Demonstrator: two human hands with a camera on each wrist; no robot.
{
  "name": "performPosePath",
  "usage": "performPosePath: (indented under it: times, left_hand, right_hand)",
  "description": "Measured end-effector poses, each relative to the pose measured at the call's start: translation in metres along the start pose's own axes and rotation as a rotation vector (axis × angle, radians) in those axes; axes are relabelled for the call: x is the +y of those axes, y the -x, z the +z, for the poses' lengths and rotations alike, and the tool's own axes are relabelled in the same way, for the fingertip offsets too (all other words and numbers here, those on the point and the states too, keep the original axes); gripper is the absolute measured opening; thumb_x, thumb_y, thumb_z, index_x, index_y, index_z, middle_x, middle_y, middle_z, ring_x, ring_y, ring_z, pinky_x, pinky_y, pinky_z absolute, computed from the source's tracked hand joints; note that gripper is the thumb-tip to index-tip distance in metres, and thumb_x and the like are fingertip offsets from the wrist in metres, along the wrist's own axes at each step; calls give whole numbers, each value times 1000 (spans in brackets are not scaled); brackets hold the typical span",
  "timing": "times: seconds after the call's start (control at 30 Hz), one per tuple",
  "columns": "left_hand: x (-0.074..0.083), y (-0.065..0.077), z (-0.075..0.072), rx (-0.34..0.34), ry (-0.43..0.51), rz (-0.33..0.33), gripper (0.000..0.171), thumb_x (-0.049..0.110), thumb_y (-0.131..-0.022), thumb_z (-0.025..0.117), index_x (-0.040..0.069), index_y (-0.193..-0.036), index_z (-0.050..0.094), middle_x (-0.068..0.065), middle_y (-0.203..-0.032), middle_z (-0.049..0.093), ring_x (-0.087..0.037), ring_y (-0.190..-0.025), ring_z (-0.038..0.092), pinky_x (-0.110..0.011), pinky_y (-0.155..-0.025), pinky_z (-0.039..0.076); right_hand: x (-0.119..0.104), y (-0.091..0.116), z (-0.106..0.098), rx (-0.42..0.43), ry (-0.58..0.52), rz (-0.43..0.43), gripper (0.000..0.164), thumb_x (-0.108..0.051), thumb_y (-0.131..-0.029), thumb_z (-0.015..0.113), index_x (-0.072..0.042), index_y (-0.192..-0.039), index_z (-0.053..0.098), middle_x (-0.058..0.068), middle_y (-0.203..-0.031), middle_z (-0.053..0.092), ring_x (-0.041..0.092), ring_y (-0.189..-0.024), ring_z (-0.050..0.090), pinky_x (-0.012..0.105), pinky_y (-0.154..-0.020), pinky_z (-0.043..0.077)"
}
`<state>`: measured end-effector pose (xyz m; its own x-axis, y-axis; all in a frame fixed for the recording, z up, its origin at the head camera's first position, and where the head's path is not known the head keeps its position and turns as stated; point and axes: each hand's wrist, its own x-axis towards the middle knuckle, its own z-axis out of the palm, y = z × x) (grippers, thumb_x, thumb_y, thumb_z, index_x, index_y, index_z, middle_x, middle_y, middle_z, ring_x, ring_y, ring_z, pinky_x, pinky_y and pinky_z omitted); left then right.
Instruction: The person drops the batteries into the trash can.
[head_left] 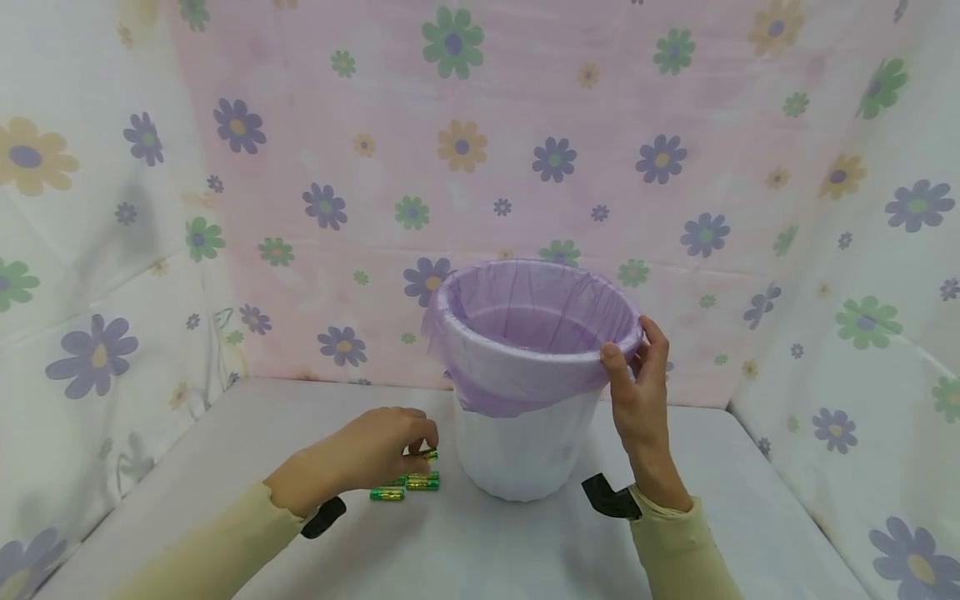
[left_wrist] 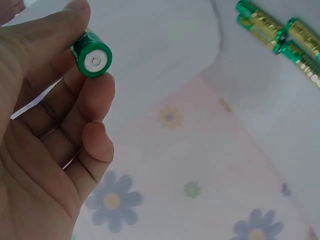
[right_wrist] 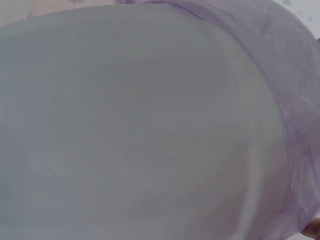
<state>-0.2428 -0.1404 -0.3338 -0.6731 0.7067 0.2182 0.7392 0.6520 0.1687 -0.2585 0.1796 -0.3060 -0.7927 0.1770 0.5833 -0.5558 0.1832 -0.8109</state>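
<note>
In the head view my left hand [head_left: 363,452] is just above the table, left of the bin, pinching a green and gold battery [head_left: 430,454] between thumb and fingers. The left wrist view shows the flat silver end of this battery [left_wrist: 94,59]. Several more batteries [head_left: 387,494] lie close together on the table below that hand. My right hand [head_left: 645,408] grips the right side of the rim of a white bin [head_left: 525,458], thumb outside. A purple bag [head_left: 517,387] lines the bin and folds over its rim. The right wrist view is mostly bin wall [right_wrist: 125,125].
The bin stands upright on a white-covered table [head_left: 300,417]. Flower-patterned sheets, a pink one [head_left: 390,275] behind and pale ones at both sides, enclose the table. A black strap piece shows at each wrist.
</note>
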Motion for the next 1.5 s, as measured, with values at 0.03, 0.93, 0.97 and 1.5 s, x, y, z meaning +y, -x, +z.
performPosePath:
  times: [0.03,0.93,0.97,1.5]
  left_hand:
    - [2,-1,-5,2,-4,5,15,24,-77,71,20,-89,64,15,-76,50,-1,-63,45,-22,-60,41]
    - [36,-41,-132,166,5,134,16,18,-77,72,13,-89,63,8,-69,50,-8,-60,44,-25,-57,41]
    - [37,-44,-135,163,3,127,16,18,-77,72,13,-90,63,8,-69,50,-8,-60,45,-25,-57,41]
    - [36,-110,-141,113,61,87,15,21,-79,70,13,-88,63,1,-70,54,-13,-65,48,-26,-61,41]
  right_hand:
    - [0,0,0,0,0,0,61,-27,-88,54,-25,-139,21,11,-127,37,19,-108,42,44,-91,37]
    - [3,-2,1,0,7,-18,61,-27,-88,54,-27,-139,21,13,-129,37,20,-109,43,39,-89,37]
    - [3,-2,1,1,8,-18,60,-27,-88,54,-27,-139,22,13,-129,37,20,-109,43,39,-89,36]
    - [-2,1,2,-1,-6,-24,61,-25,-88,54,-24,-140,21,15,-127,37,20,-107,44,35,-88,38]
